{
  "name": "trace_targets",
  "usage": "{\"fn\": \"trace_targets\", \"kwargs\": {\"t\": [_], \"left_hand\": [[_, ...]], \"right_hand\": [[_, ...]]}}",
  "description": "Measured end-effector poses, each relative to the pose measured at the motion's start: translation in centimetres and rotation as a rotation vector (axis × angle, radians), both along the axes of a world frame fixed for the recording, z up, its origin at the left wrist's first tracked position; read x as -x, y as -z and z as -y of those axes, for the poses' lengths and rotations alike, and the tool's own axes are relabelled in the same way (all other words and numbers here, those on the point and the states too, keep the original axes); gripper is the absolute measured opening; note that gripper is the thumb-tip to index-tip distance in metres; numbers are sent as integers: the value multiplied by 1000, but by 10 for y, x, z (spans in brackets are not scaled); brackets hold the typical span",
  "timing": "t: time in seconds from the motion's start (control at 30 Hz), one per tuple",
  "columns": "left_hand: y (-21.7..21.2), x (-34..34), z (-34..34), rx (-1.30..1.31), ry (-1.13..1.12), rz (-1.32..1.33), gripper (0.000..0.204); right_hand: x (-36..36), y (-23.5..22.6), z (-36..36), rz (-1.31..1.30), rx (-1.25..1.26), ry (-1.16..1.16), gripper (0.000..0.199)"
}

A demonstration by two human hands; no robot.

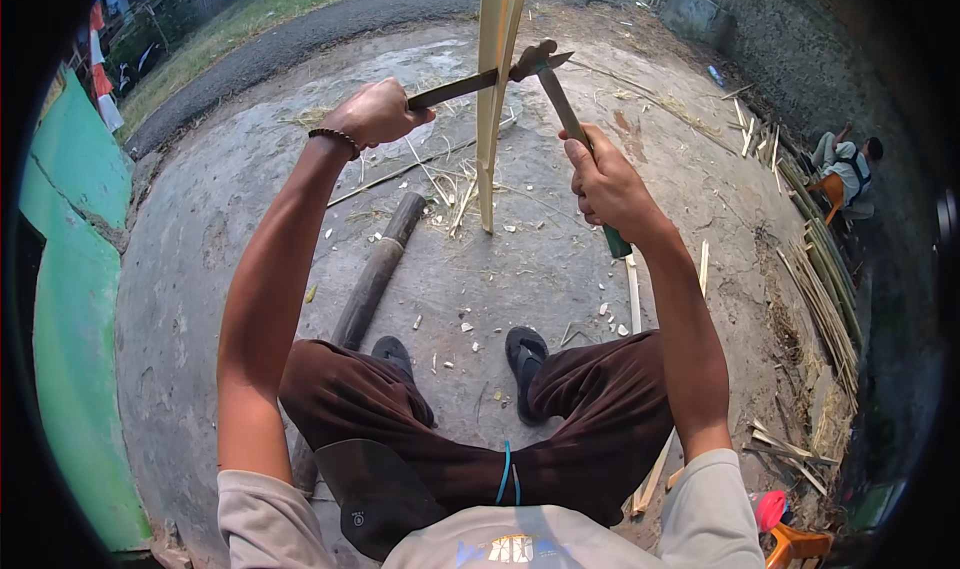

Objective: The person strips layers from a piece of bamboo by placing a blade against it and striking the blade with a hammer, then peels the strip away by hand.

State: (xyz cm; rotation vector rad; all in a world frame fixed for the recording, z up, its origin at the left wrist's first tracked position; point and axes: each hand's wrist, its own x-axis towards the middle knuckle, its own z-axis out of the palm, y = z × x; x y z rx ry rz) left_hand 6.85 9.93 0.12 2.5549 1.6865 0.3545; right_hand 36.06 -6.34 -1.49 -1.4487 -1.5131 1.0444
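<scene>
My left hand [376, 115] is closed around the handle of a long-bladed knife [455, 91], held out level ahead of me. Its blade crosses an upright split bamboo piece [487, 149], and the tip pokes out on the right side. The bamboo's foot stands on the concrete, and its top runs past the upper edge of the view. In my right hand [608, 181] is a hammer [567, 104] with a green grip end. The hammer's head is at the blade's tip, just right of the bamboo; whether they touch I cannot tell.
A dark round pole [380, 269] lies on the concrete beside my left leg. Pale shavings and chips [460, 197] litter the ground. Bamboo strips [825, 314] are piled along the right wall, where another person [848, 174] sits. A green wall [75, 299] stands at left.
</scene>
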Motion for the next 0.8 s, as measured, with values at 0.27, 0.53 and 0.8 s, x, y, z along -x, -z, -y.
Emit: {"fn": "trace_targets", "kwargs": {"t": [0.27,0.53,0.8], "left_hand": [[-22,-23,27,96,-20,34,61],[15,-30,26,-57,96,46,63],[-4,-52,46,68,42,0,63]], "right_hand": [[-13,-87,23,-33,-661,84,36],[-24,8,-12,-83,146,12,25],[-31,-101,38,-58,-682,269,37]]}}
